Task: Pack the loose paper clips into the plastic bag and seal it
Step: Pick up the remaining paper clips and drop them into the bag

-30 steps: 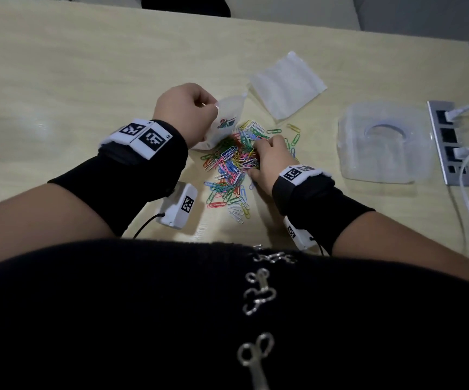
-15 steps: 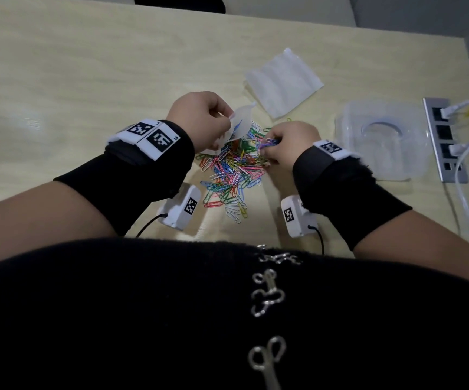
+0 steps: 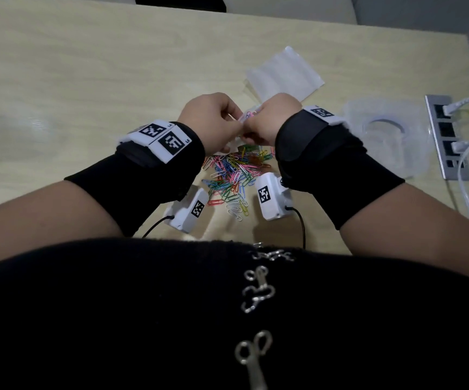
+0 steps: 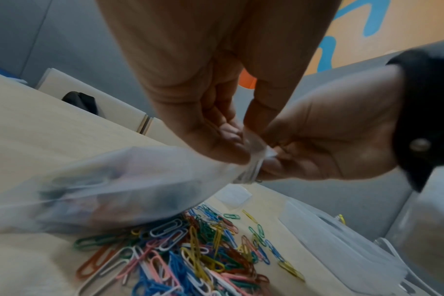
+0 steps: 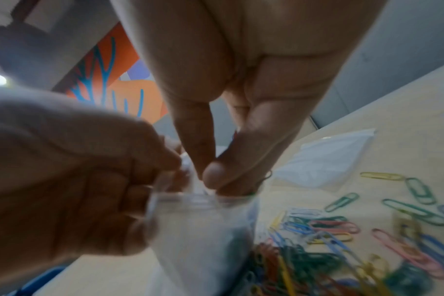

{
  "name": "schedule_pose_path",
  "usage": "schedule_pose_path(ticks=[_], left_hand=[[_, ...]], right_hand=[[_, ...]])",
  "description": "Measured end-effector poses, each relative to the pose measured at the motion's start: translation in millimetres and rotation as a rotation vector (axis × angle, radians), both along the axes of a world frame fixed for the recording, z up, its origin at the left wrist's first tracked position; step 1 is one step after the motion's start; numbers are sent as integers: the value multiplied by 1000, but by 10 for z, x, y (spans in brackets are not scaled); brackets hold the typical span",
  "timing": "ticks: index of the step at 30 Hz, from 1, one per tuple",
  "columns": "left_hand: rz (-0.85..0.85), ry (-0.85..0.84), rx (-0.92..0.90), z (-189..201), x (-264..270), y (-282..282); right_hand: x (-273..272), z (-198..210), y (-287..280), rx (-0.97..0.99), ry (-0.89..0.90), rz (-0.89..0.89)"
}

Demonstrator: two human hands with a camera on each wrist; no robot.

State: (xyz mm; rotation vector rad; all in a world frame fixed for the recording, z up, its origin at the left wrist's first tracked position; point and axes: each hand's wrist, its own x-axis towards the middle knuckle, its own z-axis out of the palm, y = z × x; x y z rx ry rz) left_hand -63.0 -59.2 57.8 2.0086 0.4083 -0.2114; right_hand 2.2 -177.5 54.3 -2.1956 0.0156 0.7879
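Left hand (image 3: 209,119) pinches the mouth of the plastic bag (image 4: 109,186), held above the worktop (image 3: 87,80). Right hand (image 3: 267,122) pinches paper clips at the opening; loose paper clips (image 3: 233,178) lie beneath.

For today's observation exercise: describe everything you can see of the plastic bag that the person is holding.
The plastic bag is small, translucent and soft, with a ridged zip strip at its mouth. The left hand and right hand pinch that mouth, holding it above the loose paper clips. Its body sags, with a few coloured clips dimly visible inside.
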Motion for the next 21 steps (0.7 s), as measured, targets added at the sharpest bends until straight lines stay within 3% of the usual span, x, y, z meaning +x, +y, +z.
schedule_pose_path(ticks=[4,8,13,17,21], left_hand=[[48,-28,6,3,12,51],[86,-31,2,2,48,110],[134,-38,-7,-7,83,156],[205,-113,71,29,132,291],[311,-175,170,92,234,511]], right_hand=[[41,93,72,14,11,79],[27,105,75,-107,-237,209],[86,-52,-40,-14,-290,-27],[174,-244,-363,-392,-196,-53],[129,-509,-477,-831,-109,118]])
